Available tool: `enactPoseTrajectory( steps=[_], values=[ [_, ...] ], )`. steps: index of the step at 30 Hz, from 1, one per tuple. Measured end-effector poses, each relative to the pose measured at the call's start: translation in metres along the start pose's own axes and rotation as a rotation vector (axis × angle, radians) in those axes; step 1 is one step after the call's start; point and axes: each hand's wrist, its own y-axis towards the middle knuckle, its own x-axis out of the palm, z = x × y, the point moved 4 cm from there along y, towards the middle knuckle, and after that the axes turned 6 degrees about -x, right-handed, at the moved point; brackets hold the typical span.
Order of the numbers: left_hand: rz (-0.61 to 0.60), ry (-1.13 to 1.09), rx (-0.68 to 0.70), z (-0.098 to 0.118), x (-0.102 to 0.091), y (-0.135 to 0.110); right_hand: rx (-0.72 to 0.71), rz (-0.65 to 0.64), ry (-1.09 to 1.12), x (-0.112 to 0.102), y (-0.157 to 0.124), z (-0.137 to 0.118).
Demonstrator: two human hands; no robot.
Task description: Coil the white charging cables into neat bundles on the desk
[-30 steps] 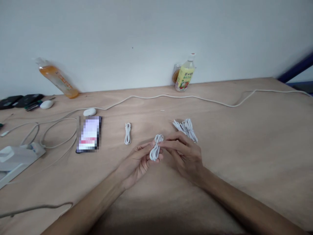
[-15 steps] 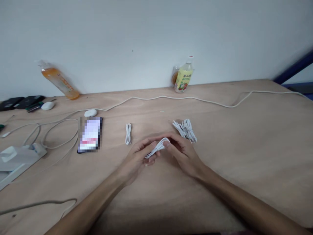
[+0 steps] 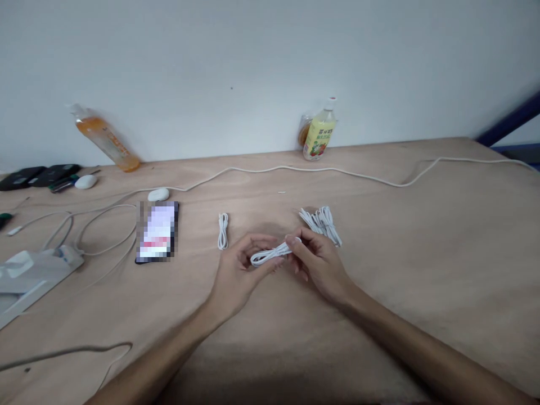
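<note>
Both my hands hold a small coiled white cable [image 3: 270, 255] just above the wooden table [image 3: 422, 253]. My left hand [image 3: 238, 273] cups its left end with curled fingers. My right hand [image 3: 318, 261] pinches its right end between thumb and fingers. A second neat white coil [image 3: 222, 230] lies on the table to the left of my hands. A looser bunch of white cables [image 3: 320, 223] lies just behind my right hand.
A phone [image 3: 157, 231] lies face up at the left, with a white puck [image 3: 158, 194] behind it. A power strip [image 3: 34, 270] and loose cords sit far left. Two drink bottles [image 3: 318, 132] [image 3: 105, 139] stand by the wall. A long white cord [image 3: 358, 174] crosses the table.
The coil went from hanging upright between my fingers to lying sideways, stretched between both hands. My hands dropped a little toward the table.
</note>
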Motion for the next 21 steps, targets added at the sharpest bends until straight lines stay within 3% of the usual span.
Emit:
enactPoseTrajectory(
  steps=[3,10,21],
  values=[
    [0.002,0.048,0.05,-0.001,0.001,-0.003,-0.017,0.005,-0.053,-0.001,0.001,-0.001],
    [0.14,0.331,0.289,0.013,-0.002,-0.012,-0.072,-0.029,-0.186,-0.001,0.0,-0.003],
    [0.054,0.345,0.312,0.014,0.001,-0.015,-0.053,-0.037,-0.076,0.0,-0.001,0.0]
  ],
)
